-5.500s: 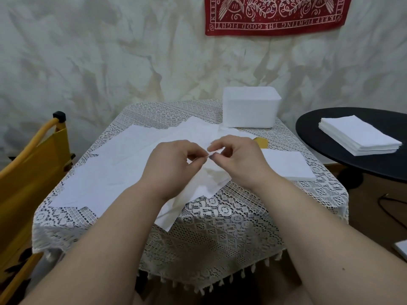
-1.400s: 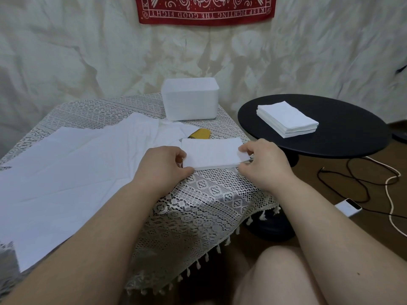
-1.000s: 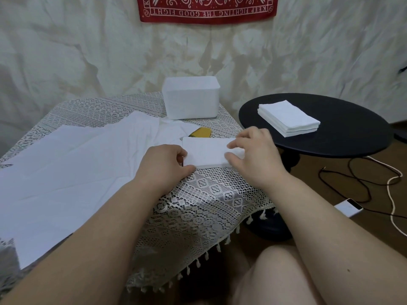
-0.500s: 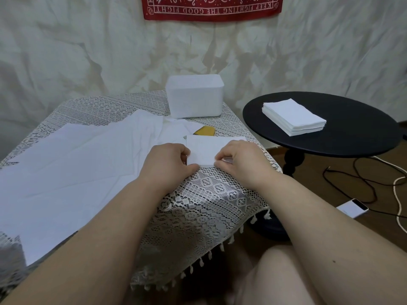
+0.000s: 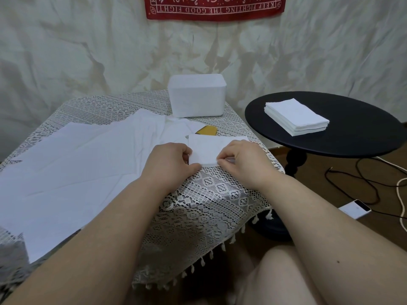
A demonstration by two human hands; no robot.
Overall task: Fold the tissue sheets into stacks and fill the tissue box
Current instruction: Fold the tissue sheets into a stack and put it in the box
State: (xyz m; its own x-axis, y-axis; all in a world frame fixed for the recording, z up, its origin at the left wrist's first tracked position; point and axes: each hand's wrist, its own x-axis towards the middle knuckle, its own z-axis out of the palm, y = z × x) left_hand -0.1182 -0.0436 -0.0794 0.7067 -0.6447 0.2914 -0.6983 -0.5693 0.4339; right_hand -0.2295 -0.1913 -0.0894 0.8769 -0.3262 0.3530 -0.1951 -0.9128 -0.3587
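On the table with the lace cloth [image 5: 211,194], a small folded tissue stack [image 5: 207,148] lies near the right edge, a little back from the front right corner. The left hand [image 5: 169,161] holds the stack at its left front corner, the fingers curled and the thumb pressed along its front edge. The right hand [image 5: 244,159] pinches the stack at its right front side with bent fingers; its right end is hidden under this hand. Just behind the stack a yellow object [image 5: 208,130] shows partly. The unfolded tissue sheets [image 5: 77,168] cover most of the left half of the table and reach its left and front edges. The white tissue box [image 5: 197,97] stands at the back right corner, well apart from the hands, with bare lace between. To the right, a round black side table [image 5: 352,139] carries 1 more folded stack [image 5: 296,116] near its back left. Between the 2 tables there is only a narrow gap.
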